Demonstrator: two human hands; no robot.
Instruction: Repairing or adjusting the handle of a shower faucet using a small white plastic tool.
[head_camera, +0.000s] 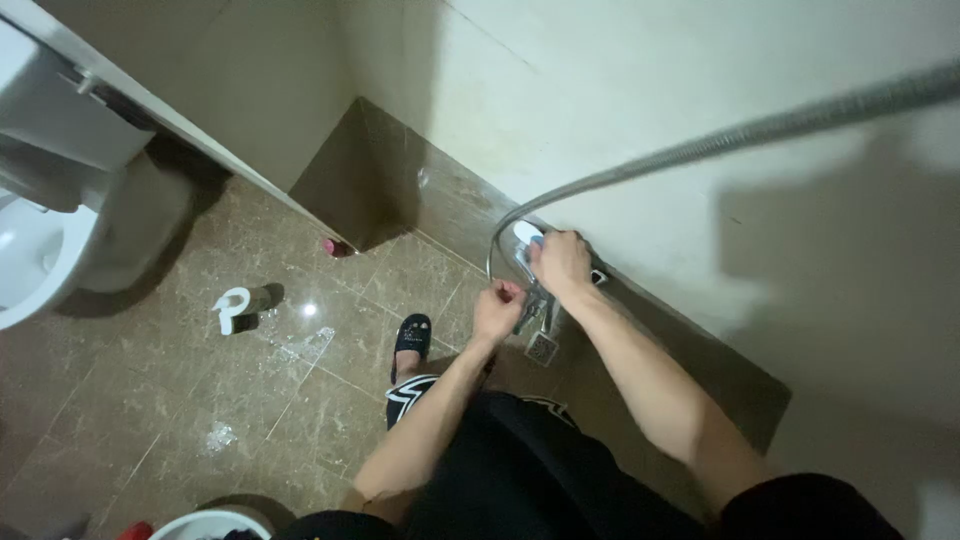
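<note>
While a white toilet (40, 250) and a small white bottle (232, 308) sit far left on the wet floor (150, 420), the left hand (497, 308) is clenched below the wall tap (530, 270), and the right hand (562, 262) grips its top; rigid, slick metal, probably best held by the lever.

Layout: wall tap ahead, toilet far left.
I see my right hand (562, 262) on the tap (527, 243), left hand (497, 310) just below; floor drain (541, 348) beneath, slipper (411, 337) left of it.
</note>
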